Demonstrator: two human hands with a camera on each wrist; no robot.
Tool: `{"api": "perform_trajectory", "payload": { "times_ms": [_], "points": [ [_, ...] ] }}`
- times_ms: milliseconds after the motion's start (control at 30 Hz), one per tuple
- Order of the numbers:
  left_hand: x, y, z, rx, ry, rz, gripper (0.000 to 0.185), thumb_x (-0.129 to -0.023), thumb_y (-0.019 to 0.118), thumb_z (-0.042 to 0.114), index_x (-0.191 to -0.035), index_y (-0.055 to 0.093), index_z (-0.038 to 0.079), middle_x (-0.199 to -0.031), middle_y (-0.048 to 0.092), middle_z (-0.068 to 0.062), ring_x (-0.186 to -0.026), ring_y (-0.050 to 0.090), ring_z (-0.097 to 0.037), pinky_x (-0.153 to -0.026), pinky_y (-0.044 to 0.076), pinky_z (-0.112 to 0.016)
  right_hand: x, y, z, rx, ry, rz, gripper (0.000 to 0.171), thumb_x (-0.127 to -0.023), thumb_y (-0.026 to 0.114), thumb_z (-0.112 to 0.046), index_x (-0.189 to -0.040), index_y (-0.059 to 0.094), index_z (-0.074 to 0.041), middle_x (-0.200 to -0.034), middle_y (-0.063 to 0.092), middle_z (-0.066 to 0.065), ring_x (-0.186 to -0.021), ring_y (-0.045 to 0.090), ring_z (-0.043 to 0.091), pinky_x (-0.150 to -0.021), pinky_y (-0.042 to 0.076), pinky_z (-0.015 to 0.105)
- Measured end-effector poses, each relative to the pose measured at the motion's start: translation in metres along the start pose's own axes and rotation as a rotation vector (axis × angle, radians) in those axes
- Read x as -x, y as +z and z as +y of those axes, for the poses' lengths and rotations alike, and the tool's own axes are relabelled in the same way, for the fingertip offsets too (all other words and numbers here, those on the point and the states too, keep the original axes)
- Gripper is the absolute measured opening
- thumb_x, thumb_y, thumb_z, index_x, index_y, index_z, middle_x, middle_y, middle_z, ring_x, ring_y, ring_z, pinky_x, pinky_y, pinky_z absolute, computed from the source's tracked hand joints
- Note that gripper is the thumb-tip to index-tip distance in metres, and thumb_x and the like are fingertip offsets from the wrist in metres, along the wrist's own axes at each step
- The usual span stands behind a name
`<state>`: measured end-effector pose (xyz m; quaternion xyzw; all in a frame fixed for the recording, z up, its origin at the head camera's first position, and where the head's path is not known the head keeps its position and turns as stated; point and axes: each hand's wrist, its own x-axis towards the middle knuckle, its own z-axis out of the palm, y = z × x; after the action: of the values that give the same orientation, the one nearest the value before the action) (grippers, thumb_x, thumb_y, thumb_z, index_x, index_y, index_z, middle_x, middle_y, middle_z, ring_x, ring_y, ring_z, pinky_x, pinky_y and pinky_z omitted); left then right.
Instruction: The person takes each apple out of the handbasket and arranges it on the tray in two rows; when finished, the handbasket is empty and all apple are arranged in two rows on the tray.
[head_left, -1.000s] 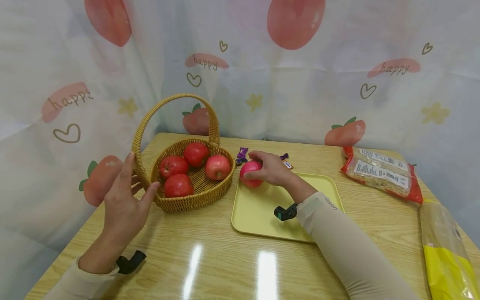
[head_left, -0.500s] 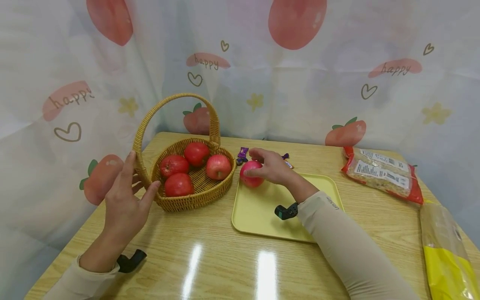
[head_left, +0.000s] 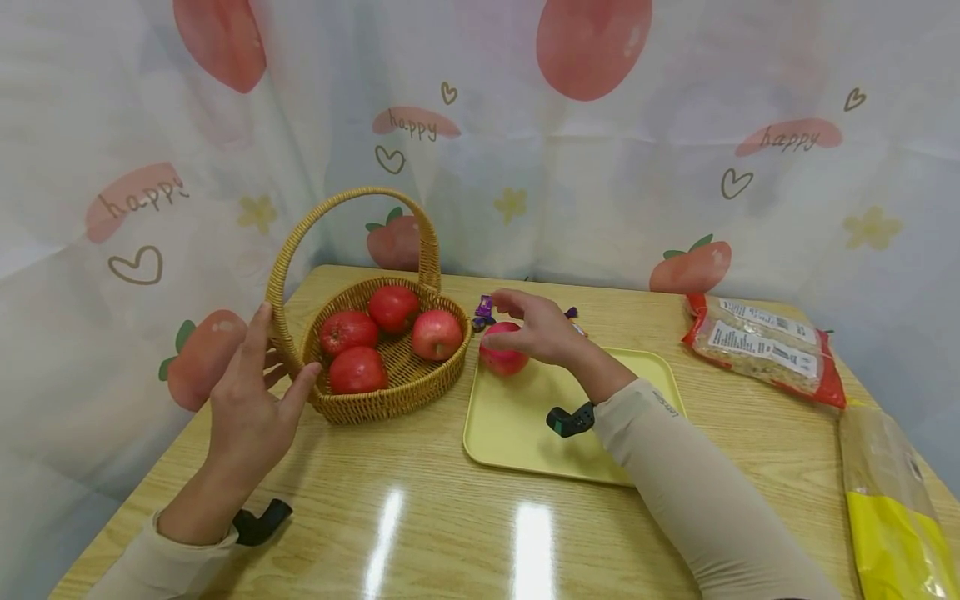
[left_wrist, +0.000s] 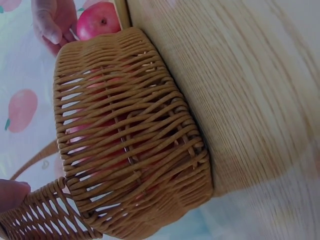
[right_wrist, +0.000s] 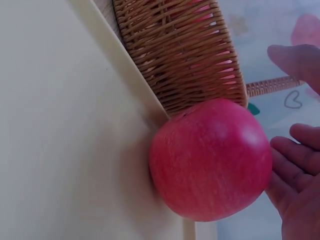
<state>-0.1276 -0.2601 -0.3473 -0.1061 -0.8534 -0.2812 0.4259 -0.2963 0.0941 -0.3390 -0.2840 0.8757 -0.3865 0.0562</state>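
At tray (head_left: 525, 433) corner, apple (head_left: 504, 357) beside basket (head_left: 390, 400)

right hand (head_left: 542, 333) over apple (head_left: 503, 351), yellow tray (head_left: 525, 425)

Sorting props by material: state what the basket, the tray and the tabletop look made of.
Basket: woven wicker or rattan, matte tan strands, open weave.
Tray: likely plastic, smooth pale yellow, rounded raised rim.
Tabletop: wood or wood-look laminate, with printed-looking grain and glossy light reflections.
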Motion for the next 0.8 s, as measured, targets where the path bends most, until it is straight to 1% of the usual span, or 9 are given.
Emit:
{"api": "perform_trajectory", "payload": {
  "times_ms": [233, 433, 600, 667, 800],
  "points": [
    [0.000, 0.000, 0.001, 0.014, -0.003, 0.002, 0.102, -0.076, 0.088, -0.006, -0.161, 0.035, 0.011, -0.120, 0.061, -0.027, -0.097, 0.071, -0.046, -0.089, 0.038, 0.004, -0.002, 0.000, -0.006, 0.002, -0.021, -0.021, 0.081, -0.087, 0.082, -0.041, -0.155, 0.048, -0.012, -0.152, 0.055, 0.012, -0.144, 0.049, 0.035, -0.121, 0.040, 0.051],
    [0.000, 0.000, 0.001, 0.015, 0.000, 0.005, 0.102, -0.076, 0.088, -0.007, -0.161, 0.036, 0.011, -0.121, 0.061, -0.027, -0.097, 0.071, -0.046, -0.089, 0.038, 0.004, -0.006, 0.001, -0.011, 0.002, -0.027, -0.050, 0.083, -0.088, 0.082, -0.040, -0.157, 0.045, -0.012, -0.157, 0.051, 0.009, -0.147, 0.047, 0.033, -0.122, 0.039, 0.052],
    [0.000, 0.000, 0.002, 0.019, 0.000, 0.003, 0.101, -0.076, 0.087, -0.007, -0.161, 0.035, 0.010, -0.120, 0.061, -0.027, -0.097, 0.071, -0.046, -0.089, 0.039, 0.004, -0.010, 0.001, -0.018, 0.016, -0.058, -0.080, 0.085, -0.087, 0.083, -0.039, -0.157, 0.045, -0.009, -0.159, 0.049, 0.009, -0.147, 0.047, 0.031, -0.123, 0.038, 0.048],
    [0.000, 0.000, 0.001, 0.018, -0.002, 0.001, 0.101, -0.076, 0.087, -0.007, -0.161, 0.035, 0.010, -0.119, 0.061, -0.026, -0.097, 0.071, -0.046, -0.089, 0.039, 0.004, -0.013, 0.001, -0.021, 0.019, -0.070, -0.092, 0.085, -0.087, 0.083, -0.039, -0.156, 0.045, -0.008, -0.159, 0.050, 0.010, -0.146, 0.049, 0.030, -0.123, 0.039, 0.046],
    [0.001, 0.000, 0.001, 0.011, -0.008, -0.003, 0.101, -0.077, 0.087, -0.006, -0.162, 0.034, 0.012, -0.118, 0.060, -0.027, -0.098, 0.071, -0.046, -0.089, 0.038, 0.004, -0.019, 0.002, -0.026, 0.039, -0.085, -0.116, 0.084, -0.086, 0.083, -0.039, -0.155, 0.047, -0.009, -0.157, 0.051, 0.011, -0.143, 0.052, 0.029, -0.121, 0.041, 0.045]
  ]
}}
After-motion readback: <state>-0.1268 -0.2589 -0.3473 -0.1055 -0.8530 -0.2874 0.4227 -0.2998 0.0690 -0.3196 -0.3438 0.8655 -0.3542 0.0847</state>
